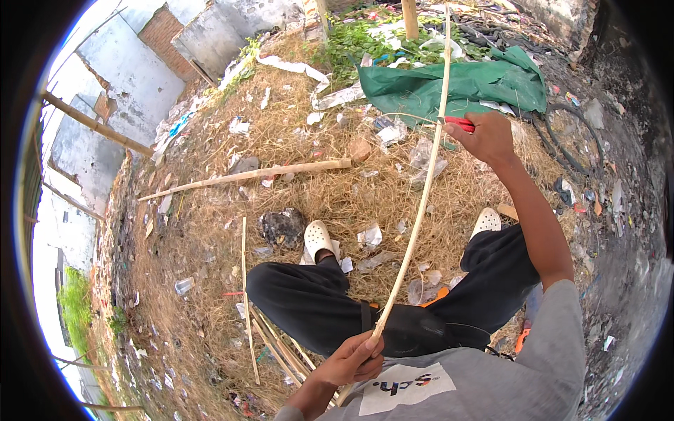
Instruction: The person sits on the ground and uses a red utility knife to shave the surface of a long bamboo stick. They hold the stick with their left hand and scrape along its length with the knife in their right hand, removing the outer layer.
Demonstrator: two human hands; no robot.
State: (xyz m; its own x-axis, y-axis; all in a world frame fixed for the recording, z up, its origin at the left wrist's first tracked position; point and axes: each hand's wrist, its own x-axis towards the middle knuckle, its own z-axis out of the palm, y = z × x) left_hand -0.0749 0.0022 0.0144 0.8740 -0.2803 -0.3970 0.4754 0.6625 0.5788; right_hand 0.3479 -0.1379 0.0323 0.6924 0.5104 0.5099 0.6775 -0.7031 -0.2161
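A long, pale bamboo strip [423,203] runs from my lap up past the top of the view, bowing slightly. Near its lower end, my left hand [359,358] is closed around it at my waist. My right hand [487,137], arm stretched out, grips a red-handled knife [460,124] whose short end meets the strip; most of its blade is hidden. A thin, curved sliver [401,115] sticks out leftward from that contact point. Several more bamboo strips [279,347] lie beside my left thigh, partly under my left forearm.
A split bamboo pole [246,175] lies on dry grass ahead, near a dark rock [282,228]. Green sheeting [484,83] spreads beyond my right hand, with a black hose [570,140] beside it. Litter is scattered around. An orange object [523,338] lies by my right hip.
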